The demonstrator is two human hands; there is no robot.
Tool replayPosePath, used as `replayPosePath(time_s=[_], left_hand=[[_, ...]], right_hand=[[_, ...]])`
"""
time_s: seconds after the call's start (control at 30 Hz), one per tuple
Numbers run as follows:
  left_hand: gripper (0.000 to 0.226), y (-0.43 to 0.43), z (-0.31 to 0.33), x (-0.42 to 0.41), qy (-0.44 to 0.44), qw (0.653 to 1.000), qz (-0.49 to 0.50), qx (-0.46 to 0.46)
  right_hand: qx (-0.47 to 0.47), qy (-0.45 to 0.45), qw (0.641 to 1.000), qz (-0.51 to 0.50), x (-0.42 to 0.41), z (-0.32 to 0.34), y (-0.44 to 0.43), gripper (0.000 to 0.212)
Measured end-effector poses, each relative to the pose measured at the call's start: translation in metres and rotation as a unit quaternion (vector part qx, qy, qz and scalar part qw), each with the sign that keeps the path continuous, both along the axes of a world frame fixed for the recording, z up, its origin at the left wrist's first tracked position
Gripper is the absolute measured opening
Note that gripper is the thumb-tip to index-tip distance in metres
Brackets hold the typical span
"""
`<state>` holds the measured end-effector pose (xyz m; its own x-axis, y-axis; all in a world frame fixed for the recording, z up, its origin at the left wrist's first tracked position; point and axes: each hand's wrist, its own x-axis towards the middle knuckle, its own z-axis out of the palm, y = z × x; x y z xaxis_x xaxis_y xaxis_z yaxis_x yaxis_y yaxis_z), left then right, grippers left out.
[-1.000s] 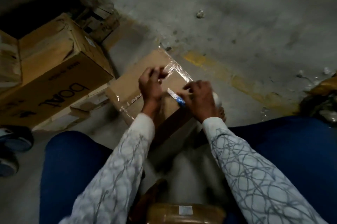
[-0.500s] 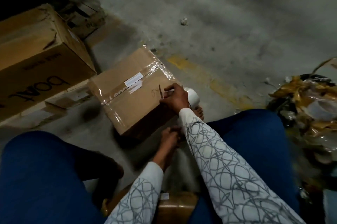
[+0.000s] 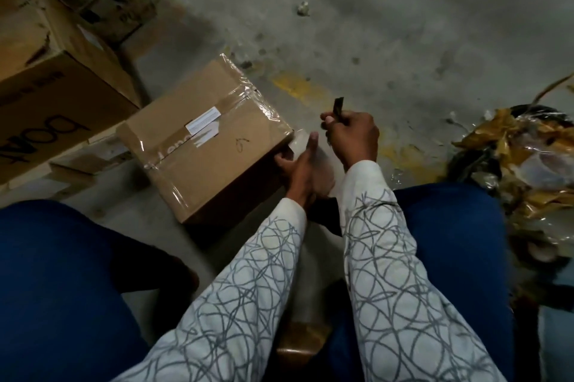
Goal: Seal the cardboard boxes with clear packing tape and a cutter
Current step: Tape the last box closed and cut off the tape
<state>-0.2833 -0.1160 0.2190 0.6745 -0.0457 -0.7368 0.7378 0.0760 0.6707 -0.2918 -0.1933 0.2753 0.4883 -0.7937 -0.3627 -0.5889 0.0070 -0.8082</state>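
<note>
Well, far to my left stands a big carton [image 3: 46, 70] with dark lettering on its side, and flattened cardboard lies on the floor [image 3: 403, 24] at its foot. Just beside it sits the cardboard box [image 3: 202, 145] I am sealing, resting on the concrete between my knees and slightly left of centre. Clear tape [image 3: 245, 95] runs shiny along its top seam and down its edges, and a white label [image 3: 203, 120] sits on the seam. My left hand [image 3: 299, 164] is at the box's near right corner, fingers curled round the edge there and thumb pointing up. Something pale and blurred shows behind that hand, and I cannot tell what it is. Just right of it, apart from the box, my right hand [image 3: 354, 136] is clenched round the cutter [image 3: 338, 106], whose dark end sticks up out of my fist. A worn yellow line [image 3: 295, 86] crosses the floor beyond. Far right lies a heap of crumpled brown tape and plastic [image 3: 521, 164]
</note>
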Motion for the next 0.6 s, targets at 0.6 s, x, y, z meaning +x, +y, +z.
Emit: replayPosePath(time_s=[0.6], left_hand=[[0.071, 0.003, -0.021, -0.006, 0.056, 0.994, 0.052, -0.073]], right_hand=[[-0.043, 0.083, 0.957, 0.273, 0.035, -0.032, 0.006, 0.03]])
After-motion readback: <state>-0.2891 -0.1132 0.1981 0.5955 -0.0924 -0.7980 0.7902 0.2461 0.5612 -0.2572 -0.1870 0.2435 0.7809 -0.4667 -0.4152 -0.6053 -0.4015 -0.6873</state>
